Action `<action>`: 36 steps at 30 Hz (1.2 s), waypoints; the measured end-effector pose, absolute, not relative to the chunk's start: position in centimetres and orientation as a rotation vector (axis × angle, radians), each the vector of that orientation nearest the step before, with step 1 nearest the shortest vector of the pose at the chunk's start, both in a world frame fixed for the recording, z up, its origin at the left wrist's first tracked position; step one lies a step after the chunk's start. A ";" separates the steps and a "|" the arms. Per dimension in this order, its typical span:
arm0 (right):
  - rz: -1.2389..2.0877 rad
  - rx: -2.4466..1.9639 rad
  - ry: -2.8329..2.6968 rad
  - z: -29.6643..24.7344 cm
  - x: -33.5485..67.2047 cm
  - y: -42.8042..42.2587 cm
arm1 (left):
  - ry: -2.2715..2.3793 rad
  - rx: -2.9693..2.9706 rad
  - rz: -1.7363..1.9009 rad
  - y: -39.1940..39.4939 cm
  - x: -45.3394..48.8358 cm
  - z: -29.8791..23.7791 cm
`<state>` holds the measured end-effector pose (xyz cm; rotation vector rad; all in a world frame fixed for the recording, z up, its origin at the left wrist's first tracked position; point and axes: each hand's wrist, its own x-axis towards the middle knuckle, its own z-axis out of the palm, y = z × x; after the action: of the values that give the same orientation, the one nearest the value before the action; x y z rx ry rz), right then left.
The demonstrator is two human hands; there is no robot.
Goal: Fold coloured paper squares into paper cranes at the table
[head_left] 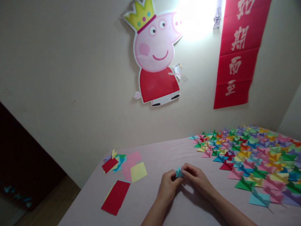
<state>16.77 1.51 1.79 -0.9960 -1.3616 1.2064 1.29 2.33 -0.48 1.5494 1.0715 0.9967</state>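
Observation:
A small light-blue folded paper (179, 172) is held up between my two hands, just above the pale pink cloth. My left hand (168, 183) pinches it from the left side, thumb and fingers closed on its edge. From the right, the thumb and fingertips of my right hand (194, 176) close on its other edge. The fingers cover parts of the paper, so its full shape is hidden.
Rows of colourful folded paper cranes (256, 160) fill the right side of the cloth-covered surface (150, 207). On the left lie red sheets (116, 197), a yellow sheet (138, 172) and pink sheets (128, 163). A wall with a pig cutout (160, 83) and red banner (235, 72) stands behind.

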 end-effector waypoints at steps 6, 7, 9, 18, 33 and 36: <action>1.143 -1.101 -1.460 1.3 17.3 1.9 | 0.975 1.594 0.923 2.3 0.7 0.1; 1.157 -1.093 -1.471 1.2 17.3 1.9 | 0.963 1.598 0.914 2.3 0.6 0.1; 1.187 -1.068 -1.503 1.3 17.2 1.8 | 0.952 1.599 0.907 2.3 0.5 0.3; 0.606 -1.069 -1.957 2.2 18.0 1.6 | 0.942 1.546 0.923 2.5 0.5 0.8; -0.576 -1.837 -1.970 3.2 27.2 2.9 | 1.030 1.446 0.958 2.4 1.1 -0.4; -0.662 -2.000 -1.953 2.6 28.9 3.5 | 1.032 1.436 0.965 2.3 1.2 -0.6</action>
<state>28.94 3.54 2.56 -2.0000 -1.9526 -0.6621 1.18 2.30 -0.57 1.4364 1.0322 0.9649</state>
